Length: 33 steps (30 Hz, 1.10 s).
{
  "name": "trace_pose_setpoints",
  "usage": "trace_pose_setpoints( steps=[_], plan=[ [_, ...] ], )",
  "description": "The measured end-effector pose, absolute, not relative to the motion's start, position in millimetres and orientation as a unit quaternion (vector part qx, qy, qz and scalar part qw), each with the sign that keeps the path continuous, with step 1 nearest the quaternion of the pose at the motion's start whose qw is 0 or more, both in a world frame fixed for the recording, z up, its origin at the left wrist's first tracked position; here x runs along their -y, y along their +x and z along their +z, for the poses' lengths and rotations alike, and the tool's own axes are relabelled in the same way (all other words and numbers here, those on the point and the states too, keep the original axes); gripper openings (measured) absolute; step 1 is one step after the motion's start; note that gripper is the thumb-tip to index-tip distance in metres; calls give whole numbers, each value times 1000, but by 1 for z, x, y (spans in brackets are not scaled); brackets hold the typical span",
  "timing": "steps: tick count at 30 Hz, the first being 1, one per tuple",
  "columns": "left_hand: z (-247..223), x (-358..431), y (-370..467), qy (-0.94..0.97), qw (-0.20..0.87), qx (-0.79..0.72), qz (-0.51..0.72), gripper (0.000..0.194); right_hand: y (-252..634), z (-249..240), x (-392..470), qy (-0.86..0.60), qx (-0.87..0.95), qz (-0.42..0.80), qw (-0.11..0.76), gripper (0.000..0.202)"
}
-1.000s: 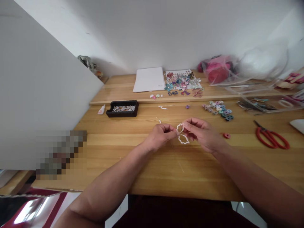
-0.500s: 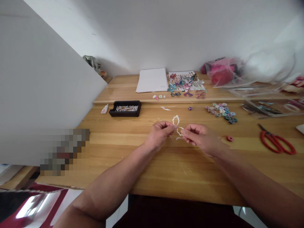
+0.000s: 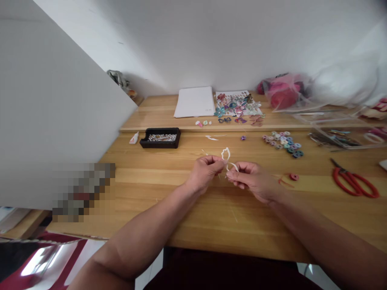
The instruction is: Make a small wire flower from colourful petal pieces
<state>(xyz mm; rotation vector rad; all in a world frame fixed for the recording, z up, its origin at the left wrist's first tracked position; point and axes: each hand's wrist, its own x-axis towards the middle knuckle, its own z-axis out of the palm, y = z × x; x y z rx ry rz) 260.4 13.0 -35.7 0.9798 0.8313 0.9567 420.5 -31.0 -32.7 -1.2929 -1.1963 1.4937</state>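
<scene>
A small white, wavy-edged looped piece (image 3: pixel 225 153) stands up between my fingertips over the wooden table. My left hand (image 3: pixel 208 171) pinches its lower end between thumb and forefinger. From the right, my right hand (image 3: pixel 246 177) is closed on the white strip that continues from the loop; a curved part of the strip (image 3: pixel 233 165) arches above its thumb. The two hands are close together, with a small gap between their fingertips. Thin thread-like bits lie near my left hand. Exactly how the strip runs between the fingers is too small to tell.
Behind the hands are a black tray of beads (image 3: pixel 160 138), white paper (image 3: pixel 195 102) and colourful flower pieces (image 3: pixel 234 105). To the right lie many small spools (image 3: pixel 284 141), a red spool (image 3: pixel 294 177) and red-handled scissors (image 3: pixel 353 181). A glue bottle (image 3: pixel 134 138) is at left.
My right hand has shifted slightly left and down, closer to my left hand. The white strip now arches over its thumb. An orange-red ribbon beside the red spool has come into sight.
</scene>
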Motion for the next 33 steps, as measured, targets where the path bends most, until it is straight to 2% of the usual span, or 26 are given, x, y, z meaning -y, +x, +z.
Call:
trace_pose_setpoints(
  steps=[8, 14, 20, 22, 27, 33],
  plan=[
    [-33, -11, 260, 443, 697, -371, 424, 24, 422, -29, 31, -498, 492, 612, 366, 32],
    [-31, -12, 260, 449, 688, -384, 420, 26, 423, -26, 30, -520, 487, 582, 393, 36],
    [-33, -13, 258, 455, 702, -375, 399, 27, 428, -22, 29, -515, 515, 586, 356, 37],
    [-33, -14, 258, 459, 705, -378, 387, 29, 432, -20, 27, -511, 517, 580, 367, 39],
    [-32, -13, 257, 456, 716, -381, 365, 28, 437, -21, 23, -519, 455, 560, 458, 33],
    [-34, -13, 257, 467, 720, -373, 353, 29, 437, -25, 22, -505, 428, 568, 489, 25]
  ],
)
